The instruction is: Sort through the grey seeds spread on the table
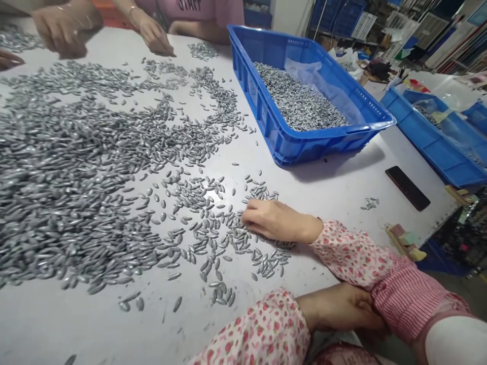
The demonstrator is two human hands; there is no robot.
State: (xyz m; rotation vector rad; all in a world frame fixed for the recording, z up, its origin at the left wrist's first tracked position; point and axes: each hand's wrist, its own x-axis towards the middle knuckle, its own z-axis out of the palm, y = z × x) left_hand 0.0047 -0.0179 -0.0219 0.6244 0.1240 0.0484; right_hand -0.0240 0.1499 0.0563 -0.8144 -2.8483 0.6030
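Nearby, the person's bare left hand (342, 306) reaches out of a white sleeve with a pink strawberry print (258, 334) and lies just beside the right forearm; its fingers look curled, but I cannot tell whether they hold anything. A bit farther off, the right hand (276, 220), in a matching printed sleeve (353, 253), bends its fingers down into the thin right edge of a broad spread of small, shiny grey spindle-shaped pieces (95, 152). Its fingertips are hidden, so I cannot tell whether they pinch a piece. The spread covers much of the left side of the white tabletop (49, 324), dense at left and looser toward the right hand. To the right lie a few stray pieces and a dark rectangular phone (408, 188). Beyond the right hand stands an open blue plastic crate (323, 149), holding more grey pieces and a clear plastic sheet (338, 99). At the far left, a co-worker's blurred hand (63, 28) and another braceleted hand (154, 33) hover over or touch the table.
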